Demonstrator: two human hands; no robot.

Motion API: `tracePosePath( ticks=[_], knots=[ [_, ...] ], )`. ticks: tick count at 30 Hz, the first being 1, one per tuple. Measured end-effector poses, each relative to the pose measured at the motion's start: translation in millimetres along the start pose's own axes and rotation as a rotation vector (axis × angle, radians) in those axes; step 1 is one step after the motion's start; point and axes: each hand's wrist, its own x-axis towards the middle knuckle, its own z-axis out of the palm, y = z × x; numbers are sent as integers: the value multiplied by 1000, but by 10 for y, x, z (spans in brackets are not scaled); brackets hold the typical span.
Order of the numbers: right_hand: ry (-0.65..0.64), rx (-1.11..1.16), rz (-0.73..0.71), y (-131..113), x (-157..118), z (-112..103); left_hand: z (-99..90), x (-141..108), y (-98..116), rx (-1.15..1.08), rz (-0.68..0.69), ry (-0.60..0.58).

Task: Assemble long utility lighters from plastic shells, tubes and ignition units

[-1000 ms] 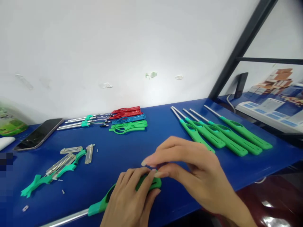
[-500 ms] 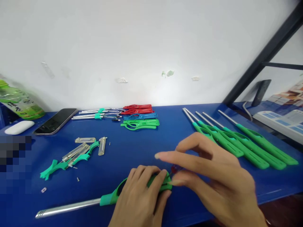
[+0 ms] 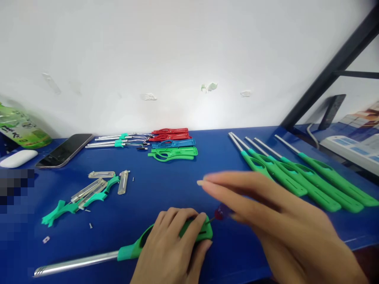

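A green long-nosed lighter (image 3: 133, 249) with a silver barrel lies on the blue table, its barrel pointing left. My left hand (image 3: 171, 246) is closed over its handle and presses it down. At the handle's right end stands a screwdriver (image 3: 219, 213) with a thin shaft and a dark red, see-through grip; its tip meets the lighter. Around the rear of that grip is my right hand (image 3: 275, 217), index and middle fingers stretched out above it. The thumb and the back of the screwdriver are mostly hidden behind the hand.
Several assembled green lighters (image 3: 319, 179) lie at right. Red, blue and green handle shells (image 3: 174, 153) and metal barrels (image 3: 102, 145) sit near the wall. Clear fuel tanks (image 3: 123, 183), teal pieces (image 3: 56, 211) and small screws (image 3: 90, 225) are at left, below a phone (image 3: 66, 150) and bottle (image 3: 25, 130).
My right hand has shifted right and its fingers have straightened, so more of the screwdriver shows. The view has moved slightly; my left hand keeps its hold on the lighter.
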Motion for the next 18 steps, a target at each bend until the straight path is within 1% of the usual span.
tracePosePath(
  ticks=[3, 4, 6, 9, 11, 14, 15, 18],
  knots=[
    [-31, 35, -19, -9, -1, -19, -13, 17, -6, 0, 18, 9],
    [-18, 49, -6, -17, 11, -14, -16, 20, -10, -7, 23, 6],
    [47, 40, 19, -33, 40, 11, -19, 18, -15, -17, 33, -9],
    [115, -52, 19, -52, 70, 46, -11, 4, -11, -3, 23, -10],
    [95, -20, -6, -65, 74, 45, -8, -5, 1, 9, 7, -8],
    [30, 129, -20, -87, 68, 32, -23, -7, 20, -2, -11, -21],
    [30, 147, 4, -93, 65, 35, -31, -4, 23, -15, -16, -30],
    [108, 84, 112, -107, 57, 71, -46, 6, 21, -26, -28, -65]
  ],
)
